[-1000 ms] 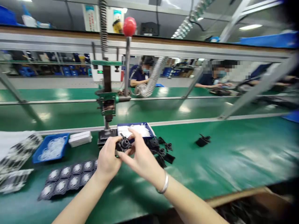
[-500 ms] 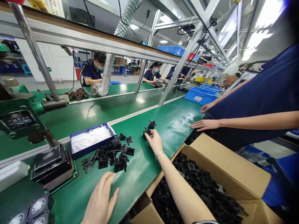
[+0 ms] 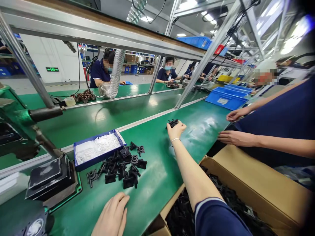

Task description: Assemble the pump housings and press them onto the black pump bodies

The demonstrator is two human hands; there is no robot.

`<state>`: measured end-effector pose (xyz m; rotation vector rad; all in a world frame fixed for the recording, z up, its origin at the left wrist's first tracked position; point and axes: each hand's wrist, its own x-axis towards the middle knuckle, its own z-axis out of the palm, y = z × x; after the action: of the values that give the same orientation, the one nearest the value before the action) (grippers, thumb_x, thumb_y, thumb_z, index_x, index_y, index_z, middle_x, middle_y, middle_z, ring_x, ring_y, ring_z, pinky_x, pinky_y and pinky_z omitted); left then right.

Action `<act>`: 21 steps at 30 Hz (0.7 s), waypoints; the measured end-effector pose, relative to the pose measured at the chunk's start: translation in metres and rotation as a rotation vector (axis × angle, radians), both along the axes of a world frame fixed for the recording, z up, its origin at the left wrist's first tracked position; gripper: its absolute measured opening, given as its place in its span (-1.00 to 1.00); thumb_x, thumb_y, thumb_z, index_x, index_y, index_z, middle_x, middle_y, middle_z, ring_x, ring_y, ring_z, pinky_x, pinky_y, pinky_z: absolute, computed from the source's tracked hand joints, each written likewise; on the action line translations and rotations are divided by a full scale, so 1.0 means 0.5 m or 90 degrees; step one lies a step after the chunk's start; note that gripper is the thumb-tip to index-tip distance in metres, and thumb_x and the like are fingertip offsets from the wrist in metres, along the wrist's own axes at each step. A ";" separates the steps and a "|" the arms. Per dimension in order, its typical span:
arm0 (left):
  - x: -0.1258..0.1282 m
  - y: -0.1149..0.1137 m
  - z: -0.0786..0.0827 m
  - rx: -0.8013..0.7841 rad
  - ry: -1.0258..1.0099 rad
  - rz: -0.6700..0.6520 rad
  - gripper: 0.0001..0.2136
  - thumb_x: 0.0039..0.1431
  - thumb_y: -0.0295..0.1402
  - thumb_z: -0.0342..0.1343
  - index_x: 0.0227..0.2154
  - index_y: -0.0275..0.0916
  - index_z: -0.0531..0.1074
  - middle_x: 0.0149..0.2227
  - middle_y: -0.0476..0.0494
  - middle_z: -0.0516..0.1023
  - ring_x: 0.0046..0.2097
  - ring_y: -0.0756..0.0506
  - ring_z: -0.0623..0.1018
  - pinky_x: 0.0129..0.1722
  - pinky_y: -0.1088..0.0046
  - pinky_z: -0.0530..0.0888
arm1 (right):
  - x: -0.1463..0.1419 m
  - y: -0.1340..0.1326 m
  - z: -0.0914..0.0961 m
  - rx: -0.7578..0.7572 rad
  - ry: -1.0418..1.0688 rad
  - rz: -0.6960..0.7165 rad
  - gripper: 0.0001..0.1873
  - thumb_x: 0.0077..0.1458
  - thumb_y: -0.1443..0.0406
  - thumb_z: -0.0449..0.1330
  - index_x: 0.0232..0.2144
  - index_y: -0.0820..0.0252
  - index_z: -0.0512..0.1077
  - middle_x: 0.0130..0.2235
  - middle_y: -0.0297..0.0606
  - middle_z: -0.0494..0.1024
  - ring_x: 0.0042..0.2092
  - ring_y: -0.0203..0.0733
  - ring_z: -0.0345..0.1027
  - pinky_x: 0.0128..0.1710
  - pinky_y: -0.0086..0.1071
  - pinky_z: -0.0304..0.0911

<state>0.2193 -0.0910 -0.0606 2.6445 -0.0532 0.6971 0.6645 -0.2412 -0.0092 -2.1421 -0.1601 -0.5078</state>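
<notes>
My right hand (image 3: 176, 130) reaches out over the green bench and is closed around small black plastic parts (image 3: 173, 122); its fingers partly hide them, so I cannot tell their exact number. Near the bench's front edge rests my left hand (image 3: 112, 213), its fingers stretched and holding nothing. Beyond it a loose pile of black plastic parts (image 3: 123, 165), with stems and square plates, lies on the green mat (image 3: 157, 157). Against the pile stands a blue tray (image 3: 85, 165) full of thin white pieces.
An open cardboard box (image 3: 256, 173) of black parts stands below my right arm. At left is a green hand press (image 3: 46, 113) with a black block (image 3: 50, 173). Blue bins (image 3: 225, 98) sit farther along. A co-worker's hands (image 3: 237, 137) are at the right; others sit across.
My right hand has moved farther out along the bench and now wraps around the black parts it was touching. My left hand has drawn slightly lower, its thumb closer in. The view has shifted.
</notes>
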 end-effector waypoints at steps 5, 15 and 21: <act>0.000 0.005 0.008 0.017 -0.003 -0.022 -0.69 0.33 -0.45 -0.04 0.11 -0.25 0.32 0.00 -0.32 0.54 0.00 -0.17 0.60 -0.06 0.41 0.60 | -0.137 0.052 -0.027 -0.115 0.031 0.395 -0.56 0.00 0.11 0.32 -0.09 0.20 0.48 -0.11 -0.19 0.48 -0.24 -0.21 0.41 -0.15 -0.29 0.38; -0.086 0.006 0.094 0.032 0.023 -0.006 -0.56 0.31 -0.49 -0.01 0.23 -0.26 0.17 0.06 -0.34 0.44 0.12 -0.20 0.47 0.11 0.22 0.49 | -0.237 0.035 -0.012 -0.142 0.026 0.526 -0.56 -0.01 -0.07 0.29 -0.40 0.19 0.57 -0.40 -0.24 0.49 -0.37 -0.16 0.33 -0.31 -0.27 0.29; -0.253 0.102 0.161 0.060 -0.046 0.329 -0.09 0.13 -0.26 0.29 0.37 -0.28 -0.19 0.06 -0.43 0.34 0.10 -0.34 0.40 0.11 -0.04 0.36 | -0.427 0.026 0.047 -0.061 -0.046 0.588 -0.63 0.10 -0.06 0.28 -0.32 0.10 0.49 -0.35 -0.26 0.47 -0.34 -0.15 0.36 -0.35 -0.30 0.27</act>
<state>0.0925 -0.0400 0.0198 2.7401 0.6094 0.9689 0.4509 -0.2284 0.0144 -1.8763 -1.1585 -0.0257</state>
